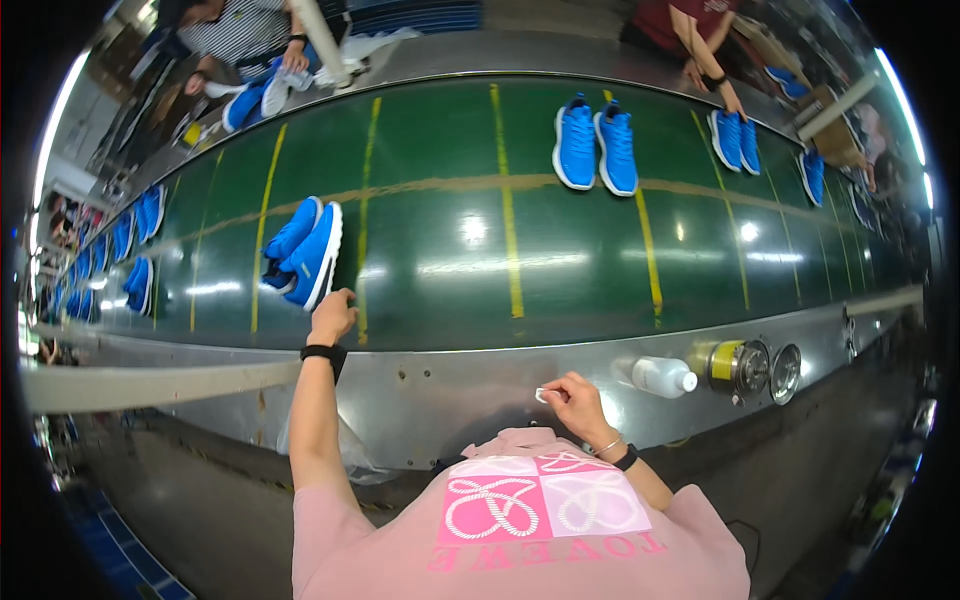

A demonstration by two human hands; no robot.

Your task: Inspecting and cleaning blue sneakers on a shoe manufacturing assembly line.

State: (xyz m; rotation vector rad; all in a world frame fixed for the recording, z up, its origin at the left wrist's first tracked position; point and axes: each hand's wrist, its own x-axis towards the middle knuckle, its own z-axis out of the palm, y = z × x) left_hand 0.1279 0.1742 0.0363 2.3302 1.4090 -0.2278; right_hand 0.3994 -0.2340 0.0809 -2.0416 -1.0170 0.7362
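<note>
My left hand point(334, 316) reaches over the near edge of the green conveyor belt point(430, 260). Its curled fingers meet the heel end of a blue sneaker point(316, 262) with a white sole, which is tilted on its side. A matching blue sneaker point(293, 229) lies against it on the far left side. Close to my chest, above the metal ledge, my right hand point(578, 402) pinches a small white piece point(541, 395) between thumb and fingers. What that piece is made of is too small to tell.
On the metal ledge point(480, 385) to the right lie a white plastic bottle point(662, 377) and a round metal container point(738, 368). Pairs of blue sneakers point(595, 148) stand along the belt. Across it, two people handle shoes. A pale rail point(160, 387) crosses at left.
</note>
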